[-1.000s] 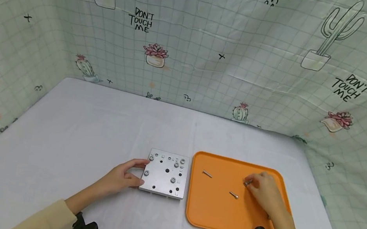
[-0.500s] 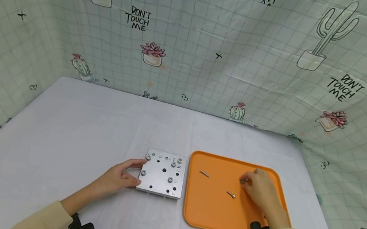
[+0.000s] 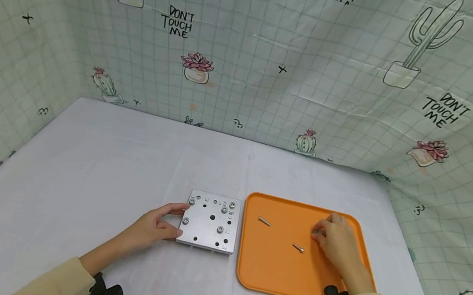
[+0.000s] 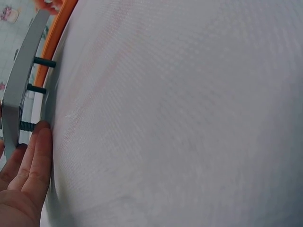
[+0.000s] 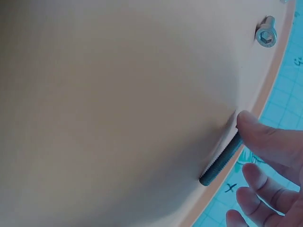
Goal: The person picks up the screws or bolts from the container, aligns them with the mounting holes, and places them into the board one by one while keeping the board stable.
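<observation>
A silver metal plate (image 3: 205,234) with several holes lies in the middle of the table, socket-head screws standing in some of them. My left hand (image 3: 153,229) grips its left edge, thumb on the near side and fingers farther back. In the left wrist view, threaded shanks (image 4: 45,62) stick out under the plate, and fingers reach beneath its edge. Over the right part of the orange tray (image 3: 268,274), my right hand (image 3: 341,245) pinches a screw (image 5: 220,161). Its threaded shank slants down toward the tray; its head is hidden by the fingers.
Two loose screws lie on the tray, one at the back left (image 3: 264,221) and another near the middle (image 3: 298,248). The tray's raised rim stands close to the plate's right edge. A patterned cloth (image 3: 243,41) hangs behind the white table (image 3: 126,151).
The head view has shifted slightly. My right hand has moved a little to the right over the tray, and the screw in it shows less now. The left hand stays on the plate.
</observation>
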A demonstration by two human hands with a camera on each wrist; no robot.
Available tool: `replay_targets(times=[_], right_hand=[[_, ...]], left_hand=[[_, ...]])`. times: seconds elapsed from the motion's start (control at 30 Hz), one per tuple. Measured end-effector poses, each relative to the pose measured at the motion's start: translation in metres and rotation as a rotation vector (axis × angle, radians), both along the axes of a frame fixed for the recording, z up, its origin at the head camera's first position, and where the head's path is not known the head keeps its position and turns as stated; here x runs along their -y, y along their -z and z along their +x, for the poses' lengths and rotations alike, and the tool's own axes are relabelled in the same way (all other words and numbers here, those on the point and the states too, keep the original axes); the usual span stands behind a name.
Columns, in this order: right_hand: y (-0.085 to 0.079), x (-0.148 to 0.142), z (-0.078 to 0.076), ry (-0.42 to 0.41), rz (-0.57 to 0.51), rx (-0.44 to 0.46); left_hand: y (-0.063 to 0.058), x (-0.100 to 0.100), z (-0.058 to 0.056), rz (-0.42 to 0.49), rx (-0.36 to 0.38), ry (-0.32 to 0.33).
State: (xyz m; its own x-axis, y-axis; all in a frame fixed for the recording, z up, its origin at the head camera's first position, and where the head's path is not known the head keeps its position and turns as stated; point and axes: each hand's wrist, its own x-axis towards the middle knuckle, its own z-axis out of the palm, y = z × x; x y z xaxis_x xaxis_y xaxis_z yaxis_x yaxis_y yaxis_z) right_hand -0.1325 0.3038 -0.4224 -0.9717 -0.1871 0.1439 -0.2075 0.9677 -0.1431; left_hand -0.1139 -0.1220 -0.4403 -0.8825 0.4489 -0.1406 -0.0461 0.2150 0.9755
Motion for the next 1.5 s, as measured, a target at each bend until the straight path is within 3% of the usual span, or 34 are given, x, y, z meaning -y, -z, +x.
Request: replay_targets(times=[0.8,1.17,1.5], right_hand=[[-0.033,0.014,0.007,0.023,-0.208,0.048],[-0.050,0.051,0.015,0.004,-0.314,0.026],[-0.052,0.091,0.021,-0.074,-0.391,-0.001]], left_hand=[[-0.001,0.001,0.000,-0.017,-0.002,-0.009],[0.000,-0.002,-0.001,-0.040,0.004,-0.032],[0.000,-0.001,-0.001,-0.036,0.000,-0.030]])
